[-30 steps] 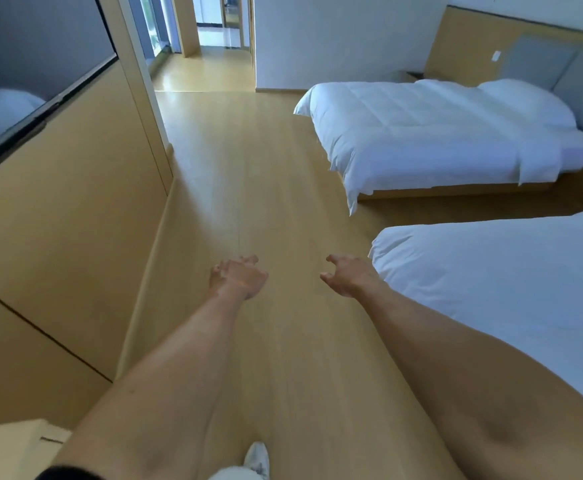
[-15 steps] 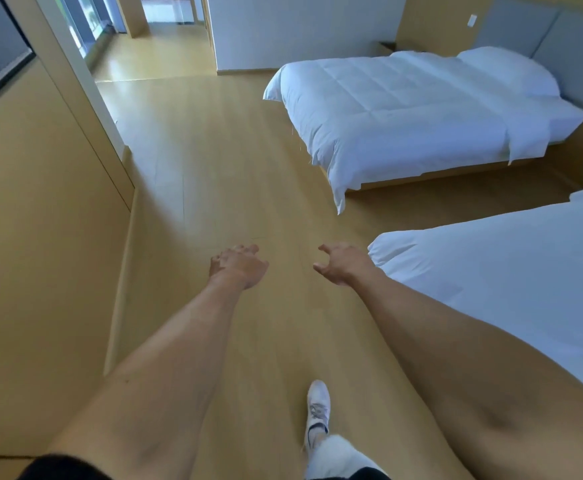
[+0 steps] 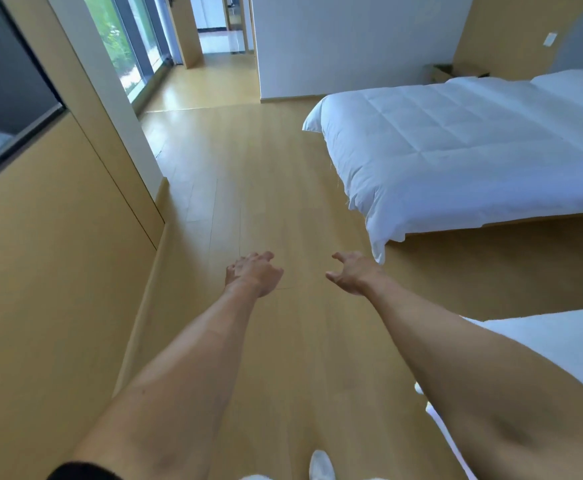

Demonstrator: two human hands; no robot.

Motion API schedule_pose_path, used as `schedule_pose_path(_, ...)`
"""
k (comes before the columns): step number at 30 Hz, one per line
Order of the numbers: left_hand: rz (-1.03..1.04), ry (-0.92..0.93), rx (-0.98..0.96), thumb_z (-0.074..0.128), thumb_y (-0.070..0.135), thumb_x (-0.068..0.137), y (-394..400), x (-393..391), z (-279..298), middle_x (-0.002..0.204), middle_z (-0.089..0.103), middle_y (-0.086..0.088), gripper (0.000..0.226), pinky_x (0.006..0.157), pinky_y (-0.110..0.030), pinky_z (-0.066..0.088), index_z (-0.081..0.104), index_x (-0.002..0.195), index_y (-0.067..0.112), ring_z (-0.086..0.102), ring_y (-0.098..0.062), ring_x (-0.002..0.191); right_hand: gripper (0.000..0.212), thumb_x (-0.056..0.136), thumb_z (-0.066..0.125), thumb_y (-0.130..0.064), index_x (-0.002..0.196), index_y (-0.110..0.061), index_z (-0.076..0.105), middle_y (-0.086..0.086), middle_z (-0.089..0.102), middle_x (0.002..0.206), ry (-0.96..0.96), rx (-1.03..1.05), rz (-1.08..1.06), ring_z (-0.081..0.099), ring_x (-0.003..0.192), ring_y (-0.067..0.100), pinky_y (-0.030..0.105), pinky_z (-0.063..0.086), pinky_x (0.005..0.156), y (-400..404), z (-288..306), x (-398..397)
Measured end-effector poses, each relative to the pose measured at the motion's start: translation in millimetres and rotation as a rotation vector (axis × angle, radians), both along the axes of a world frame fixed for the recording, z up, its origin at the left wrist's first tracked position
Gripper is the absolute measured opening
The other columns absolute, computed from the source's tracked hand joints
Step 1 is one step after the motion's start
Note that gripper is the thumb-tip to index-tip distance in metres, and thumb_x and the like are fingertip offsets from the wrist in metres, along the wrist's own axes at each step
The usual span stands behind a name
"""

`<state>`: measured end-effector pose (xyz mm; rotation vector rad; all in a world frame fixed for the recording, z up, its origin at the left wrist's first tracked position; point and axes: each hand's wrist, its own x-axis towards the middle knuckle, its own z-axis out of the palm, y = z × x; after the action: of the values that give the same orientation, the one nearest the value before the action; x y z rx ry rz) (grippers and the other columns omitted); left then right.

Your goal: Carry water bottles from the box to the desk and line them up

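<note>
Since a second ago you have walked up the floor (image 3: 266, 188); the far bed (image 3: 456, 150) sits nearer. Your left hand (image 3: 253, 273) and right hand (image 3: 354, 273) reach ahead, fingers loosely apart, holding nothing. No bottles, box or desk show. Full bottles would likely feel heavy and slick; grip each mid-body.

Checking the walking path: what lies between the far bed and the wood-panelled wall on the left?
In the head view, only bare wooden floor lies between the far bed and the wood-panelled wall; nothing stands on that stretch.
</note>
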<state>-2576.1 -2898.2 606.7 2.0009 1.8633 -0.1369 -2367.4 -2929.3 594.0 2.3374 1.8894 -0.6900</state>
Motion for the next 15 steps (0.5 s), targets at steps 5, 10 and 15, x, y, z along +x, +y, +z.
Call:
schedule_pose_path(5,0.028,0.001,0.002,0.044,0.042,0.1,67,19,1,0.155,0.041,-0.007,0.054,0.115,-0.042,0.028,0.038,0.152,0.03,0.039,-0.03,0.141,0.063,0.098,0.046,-0.053,0.155,-0.031,0.028,0.002,0.03,0.16,0.001,0.002,0.025,0.037,0.142,0.022,0.04,0.037,0.112,75,4,22)
schedule_pose_path(10,0.042,-0.007,0.004,0.045,0.043,0.1,147,26,-8,0.154,0.042,-0.006,0.053,0.114,-0.042,0.03,0.04,0.151,0.03,0.04,-0.03,0.141,0.062,0.098,0.048,-0.052,0.154,-0.031,0.031,0.002,0.032,0.159,0.005,0.019,0.043,0.038,0.142,0.022,0.039,0.037,0.111,155,1,32)
schedule_pose_path(15,0.046,-0.024,0.004,0.044,0.044,0.1,252,27,-22,0.155,0.042,-0.005,0.054,0.114,-0.043,0.03,0.039,0.152,0.031,0.039,-0.03,0.141,0.063,0.098,0.048,-0.052,0.154,-0.03,0.031,0.003,0.033,0.159,-0.026,0.023,0.051,0.036,0.143,0.023,0.04,0.035,0.113,260,-6,34)
